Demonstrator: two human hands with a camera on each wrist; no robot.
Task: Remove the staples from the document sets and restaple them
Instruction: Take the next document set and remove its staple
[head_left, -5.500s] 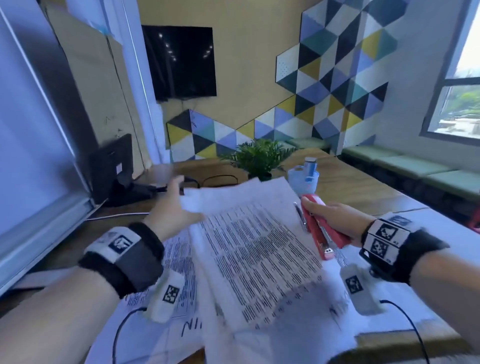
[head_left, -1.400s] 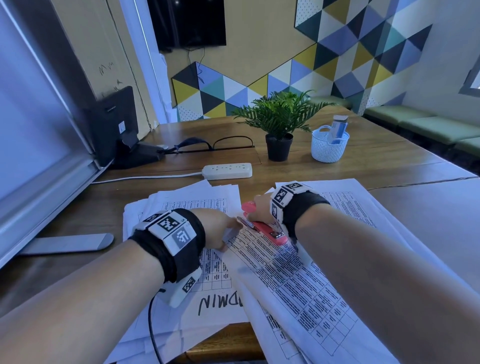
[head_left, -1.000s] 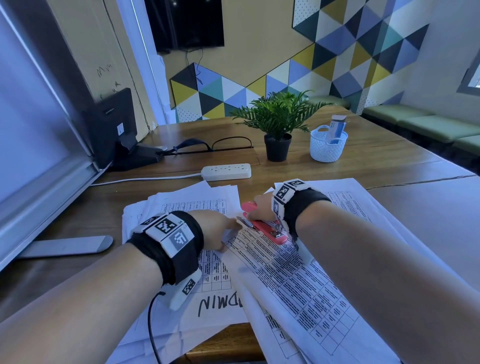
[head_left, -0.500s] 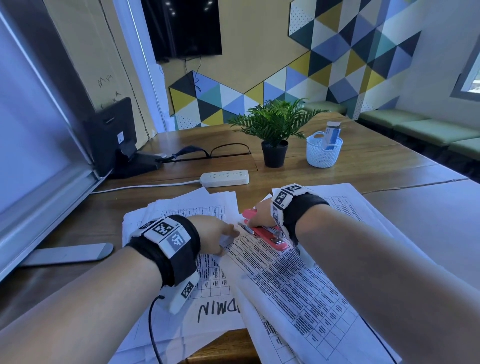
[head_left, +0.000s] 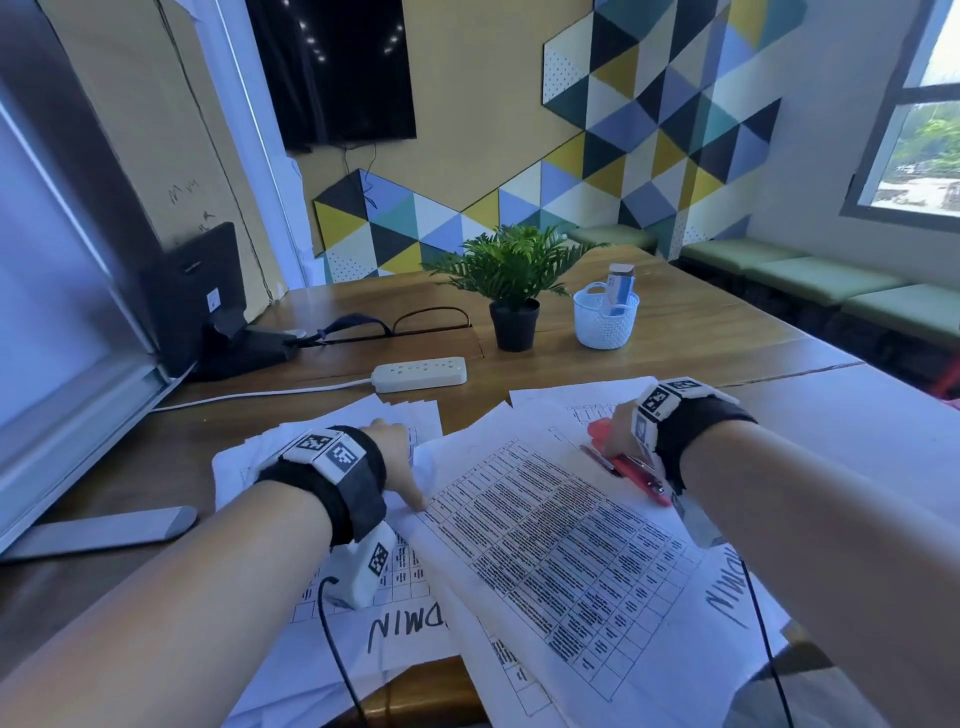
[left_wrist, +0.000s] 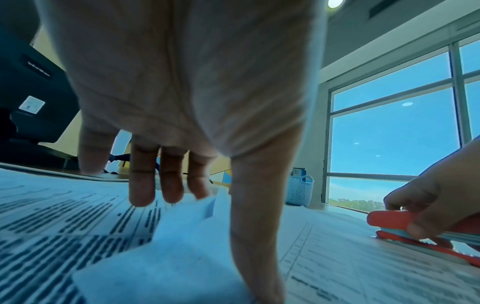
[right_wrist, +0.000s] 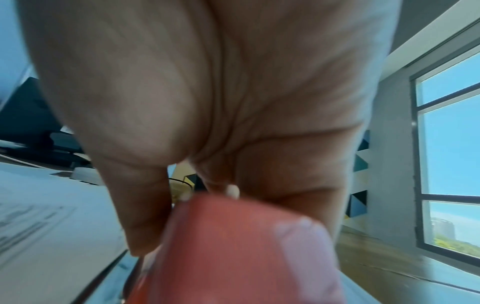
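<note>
Head: papers (head_left: 545, 519) spread on table (head_left: 675, 332); left hand (head_left: 395, 457) presses sheet corner, right hand (head_left: 618, 431) grips red stapler (head_left: 631, 470) on papers. 
Left wrist: fingers (left_wrist: 141, 174) straight, apart, thumb on paper. 
Right wrist: fingers (right_wrist: 140, 205) clamped round stapler.

Loose printed sheets (head_left: 545, 525) cover the near desk (head_left: 685, 338) from edge to edge, overlapping. The left hand (head_left: 397, 457) and the right hand (head_left: 621, 434) with the red stapler (head_left: 631, 467) occupy the sheets' far side, with open paper between them. Beyond, a power strip (head_left: 420, 373) with its cable lies crosswise, just past the sheets. Behind it stand a potted plant (head_left: 511, 291) and a white basket (head_left: 605, 322), near each other. The monitor base (head_left: 244, 348) blocks the far left. Bare wood lies open right of the basket.
</note>
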